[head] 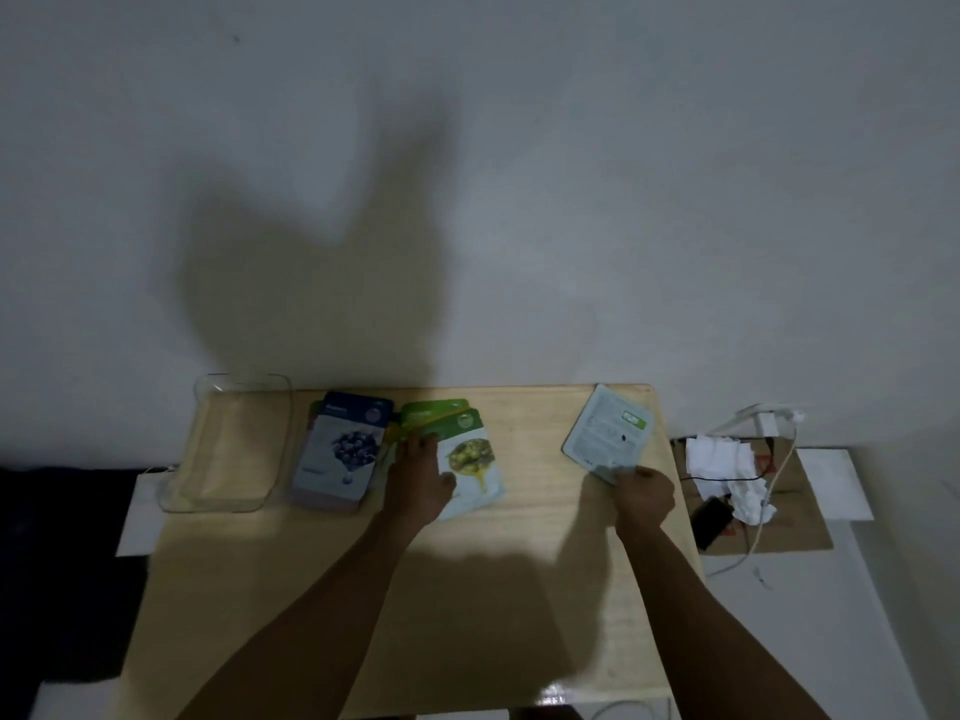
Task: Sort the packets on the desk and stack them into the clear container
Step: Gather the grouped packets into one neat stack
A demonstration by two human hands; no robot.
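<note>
A clear container [228, 444] stands at the desk's far left with nothing visible inside. Beside it lies a stack of dark blue packets [340, 454] with a berry picture. Right of those, several green packets [465, 454] lie fanned out, and my left hand [421, 483] rests flat on them with the fingers spread. At the desk's far right a pale packet [608, 433] lies back side up, tilted. My right hand [641, 493] pinches its near corner.
The wooden desk [519, 589] stands against a white wall. To its right a brown paper sheet [800, 511] holds crumpled white tissues [719, 457], a black device [710, 519] and white cables [763, 511]. Dark fabric lies at the left.
</note>
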